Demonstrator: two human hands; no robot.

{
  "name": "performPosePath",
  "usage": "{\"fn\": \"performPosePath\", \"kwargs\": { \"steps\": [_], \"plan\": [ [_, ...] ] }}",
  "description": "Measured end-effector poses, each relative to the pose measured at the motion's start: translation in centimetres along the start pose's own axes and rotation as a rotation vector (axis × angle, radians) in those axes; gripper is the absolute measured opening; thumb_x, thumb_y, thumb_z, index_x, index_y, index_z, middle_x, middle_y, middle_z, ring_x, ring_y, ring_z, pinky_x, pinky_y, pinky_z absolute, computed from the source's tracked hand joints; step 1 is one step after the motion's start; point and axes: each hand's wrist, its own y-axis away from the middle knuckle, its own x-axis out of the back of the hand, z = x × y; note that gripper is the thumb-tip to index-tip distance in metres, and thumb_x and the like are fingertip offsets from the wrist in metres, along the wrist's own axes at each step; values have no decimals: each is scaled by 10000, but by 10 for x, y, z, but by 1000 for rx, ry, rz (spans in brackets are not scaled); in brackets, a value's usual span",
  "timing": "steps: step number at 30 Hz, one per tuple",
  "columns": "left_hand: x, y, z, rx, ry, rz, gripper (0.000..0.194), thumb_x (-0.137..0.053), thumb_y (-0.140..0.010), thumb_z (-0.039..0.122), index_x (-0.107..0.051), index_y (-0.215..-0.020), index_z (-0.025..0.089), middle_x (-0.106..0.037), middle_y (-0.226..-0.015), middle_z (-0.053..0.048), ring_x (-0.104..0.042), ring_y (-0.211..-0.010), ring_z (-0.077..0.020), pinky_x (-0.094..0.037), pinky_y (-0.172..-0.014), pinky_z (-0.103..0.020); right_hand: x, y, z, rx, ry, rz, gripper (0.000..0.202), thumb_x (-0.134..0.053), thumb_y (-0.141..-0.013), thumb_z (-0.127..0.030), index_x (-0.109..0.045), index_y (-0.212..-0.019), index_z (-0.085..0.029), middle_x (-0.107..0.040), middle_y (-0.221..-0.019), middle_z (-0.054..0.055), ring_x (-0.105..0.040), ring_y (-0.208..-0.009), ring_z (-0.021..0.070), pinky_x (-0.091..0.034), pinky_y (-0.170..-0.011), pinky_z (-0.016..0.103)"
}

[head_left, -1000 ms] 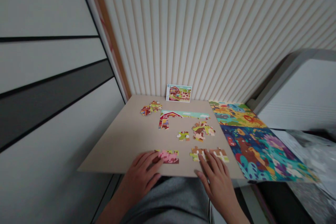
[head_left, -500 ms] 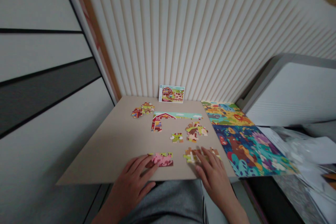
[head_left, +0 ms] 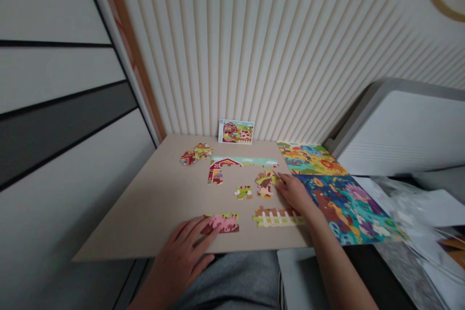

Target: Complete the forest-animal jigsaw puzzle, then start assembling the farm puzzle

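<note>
My left hand [head_left: 187, 247] lies with spread fingers at the board's front edge, fingertips on the left end of the joined pink pig pieces [head_left: 225, 224]. My right hand [head_left: 294, 193] reaches over the joined white fence strip [head_left: 274, 218], its fingers bent together at the right side of a pile of loose pieces [head_left: 265, 183]. Whatever its fingertips pinch is too small to make out. Left of that pile lies a single green piece [head_left: 243, 192]. Beyond it, a joined corner of red barn and sky [head_left: 227, 161] forms the top and left edge.
Another pile of pieces [head_left: 196, 153] lies at the board's back left. A picture card [head_left: 236, 131] leans against the pleated curtain [head_left: 218, 48]. Right of the board [head_left: 152, 203] are a yellow animal puzzle [head_left: 314, 159] and a dark blue one [head_left: 348, 208], with plastic bags beyond.
My right hand has moved from the fence strip forward to the right side of the loose pile, uncovering most of the strip. My left hand stays on the pig pieces.
</note>
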Motion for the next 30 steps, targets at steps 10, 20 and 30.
{"fn": "performPosePath", "kwargs": {
  "steps": [10, 20, 30],
  "plan": [
    [7, -3, 3, 30, 80, -1, 600, -609, -927, 424, -446, -1496, 324, -509, -1487, -66, -486, -1315, -277, -407, -1069, -444, 18, 11, -27, -138, -513, 176, 425, -604, -886, -494, -732, -1136, -175, -727, -883, 88, -651, -716, 209, -531, -688, 345],
    [8, -3, 4, 49, 94, -14, 580, -607, -936, 424, -464, -1485, 303, -508, -1480, -79, -470, -1324, -282, -399, -1071, -455, 9, 40, -116, -42, -818, -243, 313, -660, -880, -465, -744, -991, -185, -713, -831, 41, -626, -684, 164, -491, -606, 262],
    [8, -3, 4, 45, 81, -50, 586, -607, -942, 417, -450, -1495, 300, -492, -1493, -82, -452, -1341, -283, -366, -1092, -458, 8, 44, -109, 90, -680, -224, 294, -600, -937, -383, -749, -1141, -233, -695, -1026, 75, -624, -848, 191, -494, -760, 309]
  ]
}}
